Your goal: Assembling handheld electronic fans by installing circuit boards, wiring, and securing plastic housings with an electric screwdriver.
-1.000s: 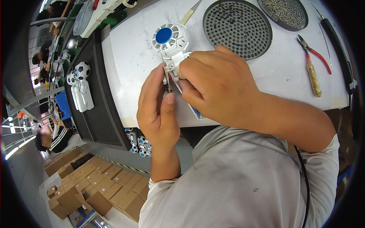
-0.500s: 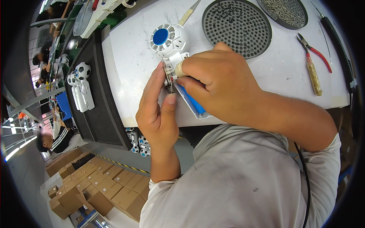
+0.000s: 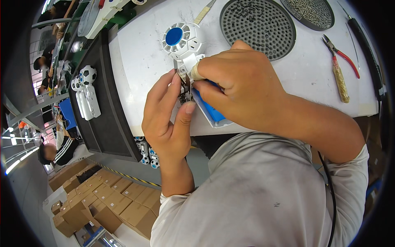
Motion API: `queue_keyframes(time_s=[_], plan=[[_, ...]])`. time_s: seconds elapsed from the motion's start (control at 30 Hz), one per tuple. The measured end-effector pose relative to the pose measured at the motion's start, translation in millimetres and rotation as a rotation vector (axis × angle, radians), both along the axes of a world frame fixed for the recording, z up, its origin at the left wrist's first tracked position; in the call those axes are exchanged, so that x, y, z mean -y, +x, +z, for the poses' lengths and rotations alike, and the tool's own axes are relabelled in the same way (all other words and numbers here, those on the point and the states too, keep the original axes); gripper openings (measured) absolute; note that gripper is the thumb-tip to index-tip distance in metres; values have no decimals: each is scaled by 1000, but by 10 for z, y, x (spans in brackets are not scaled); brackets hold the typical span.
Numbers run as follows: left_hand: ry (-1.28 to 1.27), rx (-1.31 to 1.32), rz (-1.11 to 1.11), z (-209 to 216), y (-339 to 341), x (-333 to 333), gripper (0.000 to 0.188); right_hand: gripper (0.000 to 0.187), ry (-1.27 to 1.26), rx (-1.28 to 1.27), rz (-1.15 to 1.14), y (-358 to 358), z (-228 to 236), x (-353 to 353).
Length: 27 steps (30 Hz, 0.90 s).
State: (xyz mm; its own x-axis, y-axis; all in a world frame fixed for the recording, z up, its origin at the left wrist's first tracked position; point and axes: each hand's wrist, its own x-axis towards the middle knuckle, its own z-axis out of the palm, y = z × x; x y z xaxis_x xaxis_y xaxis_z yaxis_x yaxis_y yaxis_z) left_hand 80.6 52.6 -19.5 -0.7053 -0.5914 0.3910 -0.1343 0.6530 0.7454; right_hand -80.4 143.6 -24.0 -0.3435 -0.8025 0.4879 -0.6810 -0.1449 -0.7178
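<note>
A white plastic housing lies on the worktop, with a round, ball-like end (image 3: 190, 43) carrying a blue disc and a blue-and-white lower part (image 3: 210, 110). At its side, my left hand (image 3: 168, 117) is closed on a thin part (image 3: 185, 91) with metal edges and small dark components, between fingertips and thumb. My right hand (image 3: 242, 84) is over the housing, fingers curled and pinched against that same part. A beige wrap (image 3: 196, 72) covers one of its fingers. Whatever sits in the right fingertips is hidden.
Beyond my right hand are a round black tray (image 3: 284, 47) of dark screws and another tray (image 3: 313, 25) of silver screws. Red-handled pliers (image 3: 338, 68) and a black rod-shaped tool (image 3: 366, 57) lie right. A dark tray (image 3: 109, 127) at left holds white ball-ended units (image 3: 87, 92).
My left fingers have shifted slightly left and opened a little around the thin part, which shows more. The right hand stays at the housing, barely moved.
</note>
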Motion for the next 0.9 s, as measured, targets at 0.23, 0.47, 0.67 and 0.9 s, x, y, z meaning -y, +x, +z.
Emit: queue_keyframes(time_s=[0.23,0.47,0.67,0.9], plan=[[-5,-46,13,-64,7,-14,41,6,-10,14,14,5,-19,6],[63,-78,14,-134,-9,-70,41,10,-109,14,40,14,-39,10],[91,-137,22,-193,5,-58,41,14,-149,25,42,25,-42,27],[19,-82,56,-176,4,-86,40,14,-40,45,73,-5,8,-7]])
